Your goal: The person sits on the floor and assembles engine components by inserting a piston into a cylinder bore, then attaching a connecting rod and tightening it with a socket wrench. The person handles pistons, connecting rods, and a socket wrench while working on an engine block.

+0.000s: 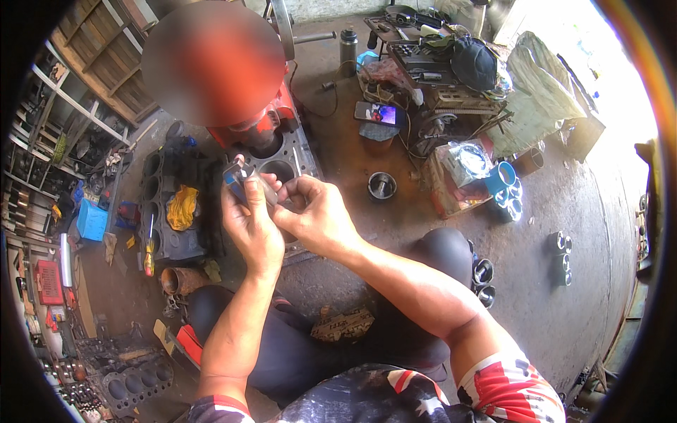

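Both my hands are raised close together over an engine block (308,151) with round open bores. A small flat grey-and-blue object (238,185) is gripped between the thumb and fingers of my left hand (255,229); its kind is not clear. My right hand (317,217) meets it from the right, its fingers curled in a pinch near the object's edge. What those fingertips hold, if anything, is hidden. Just beyond them shows a thin pale rod (296,162), and I cannot tell whether it lies on the block or is held.
Opposite me is a person in red (233,70), blurred. A second dark block (159,236) bears a yellow cloth (183,208) and a screwdriver (149,255). On the right are a piston (381,186), a phone (381,113), a carton (444,201) and cylindrical parts (562,257).
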